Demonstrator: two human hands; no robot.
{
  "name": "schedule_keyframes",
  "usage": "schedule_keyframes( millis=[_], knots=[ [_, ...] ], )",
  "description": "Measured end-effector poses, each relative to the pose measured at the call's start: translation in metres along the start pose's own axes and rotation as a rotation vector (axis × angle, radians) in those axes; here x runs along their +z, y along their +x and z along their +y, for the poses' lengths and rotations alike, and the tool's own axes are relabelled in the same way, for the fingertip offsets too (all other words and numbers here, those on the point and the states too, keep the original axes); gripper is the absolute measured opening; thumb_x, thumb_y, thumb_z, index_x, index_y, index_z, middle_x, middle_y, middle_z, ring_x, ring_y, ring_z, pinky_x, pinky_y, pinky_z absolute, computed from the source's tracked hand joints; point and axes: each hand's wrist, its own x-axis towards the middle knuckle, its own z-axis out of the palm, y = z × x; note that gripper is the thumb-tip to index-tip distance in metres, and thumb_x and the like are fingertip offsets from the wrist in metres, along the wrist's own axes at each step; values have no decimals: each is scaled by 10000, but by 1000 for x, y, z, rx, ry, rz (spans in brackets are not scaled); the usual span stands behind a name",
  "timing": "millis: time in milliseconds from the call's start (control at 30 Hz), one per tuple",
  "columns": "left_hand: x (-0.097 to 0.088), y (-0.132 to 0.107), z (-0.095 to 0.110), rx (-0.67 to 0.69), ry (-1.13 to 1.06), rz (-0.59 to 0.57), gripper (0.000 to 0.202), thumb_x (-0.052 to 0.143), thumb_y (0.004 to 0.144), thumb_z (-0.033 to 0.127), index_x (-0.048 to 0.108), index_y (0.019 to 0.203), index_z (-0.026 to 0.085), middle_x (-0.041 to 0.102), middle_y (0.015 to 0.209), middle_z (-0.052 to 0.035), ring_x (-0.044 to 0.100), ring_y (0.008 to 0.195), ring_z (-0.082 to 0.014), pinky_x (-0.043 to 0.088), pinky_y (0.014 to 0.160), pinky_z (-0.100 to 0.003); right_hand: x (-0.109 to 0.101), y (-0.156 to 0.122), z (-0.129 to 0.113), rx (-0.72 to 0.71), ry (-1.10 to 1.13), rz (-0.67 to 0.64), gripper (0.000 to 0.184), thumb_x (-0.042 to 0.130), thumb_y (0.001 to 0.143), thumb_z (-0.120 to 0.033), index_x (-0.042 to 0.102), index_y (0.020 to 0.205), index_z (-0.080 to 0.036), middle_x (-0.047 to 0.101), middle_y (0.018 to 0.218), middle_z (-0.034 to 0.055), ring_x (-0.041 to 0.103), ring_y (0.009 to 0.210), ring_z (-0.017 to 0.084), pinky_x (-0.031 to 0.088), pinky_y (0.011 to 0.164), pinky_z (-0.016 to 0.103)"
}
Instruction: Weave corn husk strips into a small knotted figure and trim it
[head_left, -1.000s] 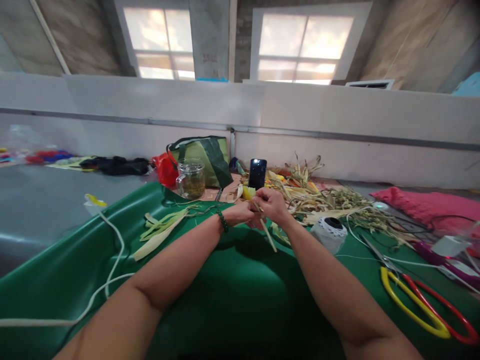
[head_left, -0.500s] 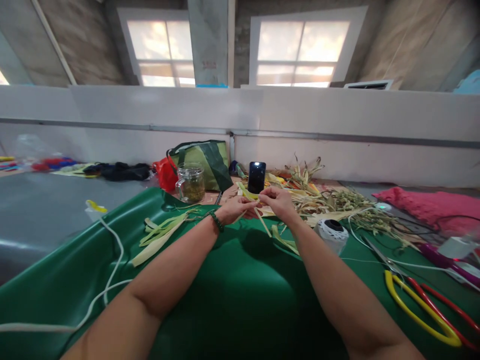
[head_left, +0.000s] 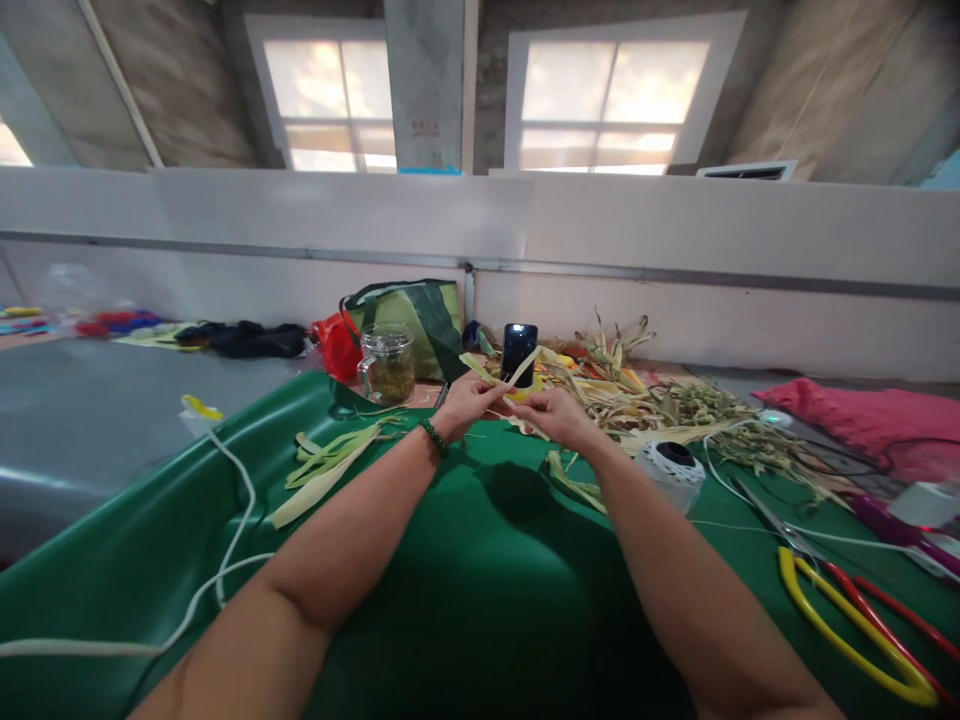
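Since the earlier frame, the strip end hanging below the hands has gone; a pale yellow-green flat husk strip (head_left: 526,366) now slants upward between them. The left hand (head_left: 471,403) and right hand (head_left: 559,414) each keep a pinched grip clamped on husk. Pulling hard could split it. An upright black phone (head_left: 516,345) stands close behind, tan dried husks (head_left: 600,396) and a white thread cone (head_left: 675,474) rightward.

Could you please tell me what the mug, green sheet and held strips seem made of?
Mug: clear, shiny glass or plastic; its contents show through. Green sheet: probably smooth vinyl or rubber; soft sheen, rounded folds. Held strips: likely matte plant husk; pale, leaf-like.
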Motion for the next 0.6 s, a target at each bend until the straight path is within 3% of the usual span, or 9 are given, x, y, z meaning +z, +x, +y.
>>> schedule_keyframes(
  millis=[100, 200, 367, 500, 600],
  knots=[
    [0, 0, 1, -18, 59, -26, 239, 683, 802, 323, 695, 721, 100, 667, 569, -22, 606, 523, -95, 491, 621, -215, -8, -1, 0, -40, -71, 1, 317, 557, 783, -348, 580, 528, -163, 487, 456, -35, 375, 445, 83, 265, 469, 231],
    [1, -1, 4, -30, -18, -35, 246, 652, 833, 281, 660, 664, 102, 650, 537, -12, 582, 487, -80, 486, 598, -201, -15, -2, 1, -68, -67, -40, 330, 555, 791, -353, 549, 514, -172, 455, 449, -44, 357, 442, 82, 265, 478, 234],
    [-1, -5, 8, -114, -143, -77, 364, 650, 815, 448, 672, 734, 94, 694, 623, -71, 638, 565, -118, 518, 634, -234, -13, -3, 1, -38, -85, -7, 341, 566, 809, -406, 602, 567, -169, 538, 494, -22, 410, 455, 94, 282, 480, 235],
    [-1, -6, 6, -15, -65, -56, 352, 788, 672, 407, 669, 703, 77, 677, 599, -52, 614, 533, -106, 510, 614, -232, -13, -4, 2, -47, -115, 19, 315, 567, 810, -371, 603, 565, -176, 563, 512, -14, 436, 471, 102, 303, 496, 233],
    [-1, -7, 5, 5, -48, -25, 286, 797, 668, 328, 657, 708, 81, 666, 572, -29, 601, 504, -99, 508, 599, -235, -15, -4, 4, -52, -152, 76, 313, 563, 815, -373, 611, 570, -184, 570, 522, -9, 445, 488, 109, 310, 507, 238]
  ],
)
